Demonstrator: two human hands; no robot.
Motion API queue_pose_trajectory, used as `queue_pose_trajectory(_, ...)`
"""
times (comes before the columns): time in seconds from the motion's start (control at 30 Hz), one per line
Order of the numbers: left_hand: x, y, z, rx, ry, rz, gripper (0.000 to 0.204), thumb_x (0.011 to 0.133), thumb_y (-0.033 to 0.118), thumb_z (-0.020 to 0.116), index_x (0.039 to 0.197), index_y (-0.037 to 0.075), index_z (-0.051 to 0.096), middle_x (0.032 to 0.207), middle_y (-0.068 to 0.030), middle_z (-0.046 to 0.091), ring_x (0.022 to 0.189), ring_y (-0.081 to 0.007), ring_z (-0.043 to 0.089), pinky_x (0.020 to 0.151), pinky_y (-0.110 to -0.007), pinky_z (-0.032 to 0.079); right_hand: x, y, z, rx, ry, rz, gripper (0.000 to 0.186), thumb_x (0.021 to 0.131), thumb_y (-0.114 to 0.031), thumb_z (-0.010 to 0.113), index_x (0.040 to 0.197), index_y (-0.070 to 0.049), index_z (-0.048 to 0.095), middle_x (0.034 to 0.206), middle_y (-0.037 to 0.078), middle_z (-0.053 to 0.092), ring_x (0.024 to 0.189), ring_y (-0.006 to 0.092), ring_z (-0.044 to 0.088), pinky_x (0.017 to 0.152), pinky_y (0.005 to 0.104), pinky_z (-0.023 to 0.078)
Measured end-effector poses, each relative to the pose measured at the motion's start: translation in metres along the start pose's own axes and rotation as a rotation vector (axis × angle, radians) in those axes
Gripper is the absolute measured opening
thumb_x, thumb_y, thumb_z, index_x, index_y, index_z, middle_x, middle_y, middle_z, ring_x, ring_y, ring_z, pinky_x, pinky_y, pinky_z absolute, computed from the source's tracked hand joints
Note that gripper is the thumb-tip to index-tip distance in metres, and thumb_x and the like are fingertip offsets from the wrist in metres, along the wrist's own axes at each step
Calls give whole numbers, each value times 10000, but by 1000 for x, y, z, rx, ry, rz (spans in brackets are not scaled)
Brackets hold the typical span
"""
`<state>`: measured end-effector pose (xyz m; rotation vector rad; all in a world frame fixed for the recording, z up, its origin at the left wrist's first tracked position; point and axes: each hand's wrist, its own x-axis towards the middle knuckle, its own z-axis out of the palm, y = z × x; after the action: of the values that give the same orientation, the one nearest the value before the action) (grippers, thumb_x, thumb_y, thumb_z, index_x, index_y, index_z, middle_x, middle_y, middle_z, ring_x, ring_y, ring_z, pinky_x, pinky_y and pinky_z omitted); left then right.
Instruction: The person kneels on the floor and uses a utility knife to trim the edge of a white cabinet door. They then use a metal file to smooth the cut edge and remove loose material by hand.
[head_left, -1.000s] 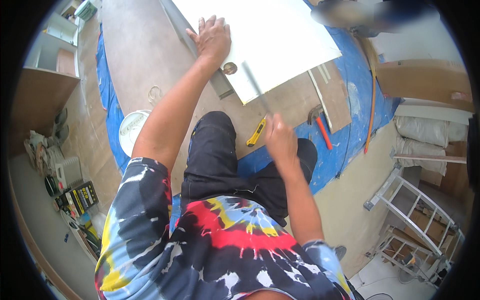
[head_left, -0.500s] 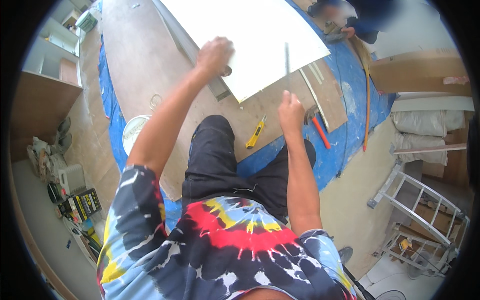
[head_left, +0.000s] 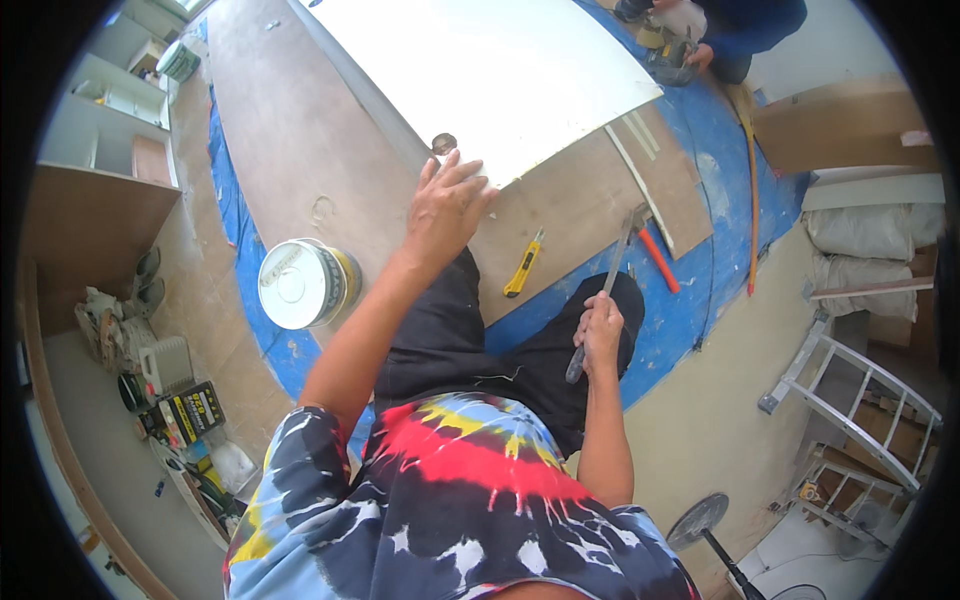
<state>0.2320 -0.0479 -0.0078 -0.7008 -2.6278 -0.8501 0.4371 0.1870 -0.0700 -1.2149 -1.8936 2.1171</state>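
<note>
A large white panel (head_left: 500, 70) lies on a brown board (head_left: 300, 130) in front of me. My left hand (head_left: 448, 205) rests its spread fingers at the panel's near corner, next to a small round brown thing (head_left: 443, 144). My right hand (head_left: 600, 335), over my right thigh, is wrapped round a long, narrow grey file-like tool (head_left: 617, 262), its far end tilted slightly right. The tool's upper end overlaps the hammer (head_left: 658, 260) with a red handle. Between the hands, on the board, lies a yellow utility knife (head_left: 523, 263).
A lidded bucket (head_left: 300, 285) stands left of my left forearm. Blue sheeting (head_left: 655, 355) spreads under the board. At the far right, a co-worker's hand (head_left: 700, 58) is at a power tool (head_left: 670, 62). A metal ladder (head_left: 850, 400) and a standing fan (head_left: 700, 520) are at the right.
My left hand has come down onto the panel's corner, fingers now spread. My right hand has drawn back toward me with the file-like tool, which now tilts right over the hammer.
</note>
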Motion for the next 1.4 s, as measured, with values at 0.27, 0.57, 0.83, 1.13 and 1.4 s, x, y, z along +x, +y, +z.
queue_pose_trajectory(0.27, -12, 20, 18, -188, 161, -153, 82, 901, 97, 733, 959, 43, 757, 1109, -79, 734, 1256, -331, 642, 1025, -435, 515, 14, -41, 34, -295, 30, -365, 217, 978, -181, 730, 903, 1, 639, 625, 1, 557, 508, 59, 503, 437, 283, 384)
queue_pose_trajectory(0.57, -1, 29, 5, -16, 12, -172, 128, 935, 119, 691, 960, -2, 723, 1194, -127, 665, 1215, -328, 617, 968, -429, 519, 69, -115, 135, -459, -167, -1104, 138, 938, -124, 726, 1049, -42, 720, 904, 91, 659, 767, 256, 671, 666, 378, 528)
queue_pose_trajectory(0.83, -8, 1, -12, 86, 46, -42, 145, 974, 140, 657, 976, -4, 671, 1194, -164, 633, 1128, -346, 611, 959, -427, 502, 89, -114, 140, -705, -196, -1186, 117, 963, -141, 675, 974, -27, 650, 1002, 169, 665, 822, 403, 677, 684, 481, 542)
queue_pose_trajectory(1.13, -68, -75, -51, -409, 141, -686, 257, 1063, 199, 558, 1119, -40, 634, 1120, -158, 641, 1072, -305, 680, 890, -418, 537, 106, -149, 133, -505, 240, -885, 283, 1041, -244, 624, 935, 18, 628, 776, 200, 663, 672, 357, 663, 599, 462, 510)
queue_pose_trajectory(1.4, -116, -133, -100, -632, 499, -1048, 376, 1063, 338, 594, 1002, -31, 639, 896, -96, 670, 889, -240, 731, 807, -362, 569, 33, -121, 104, -485, -181, -623, 276, 961, -274, 754, 1062, -20, 718, 729, 83, 651, 637, 141, 580, 594, 342, 465)
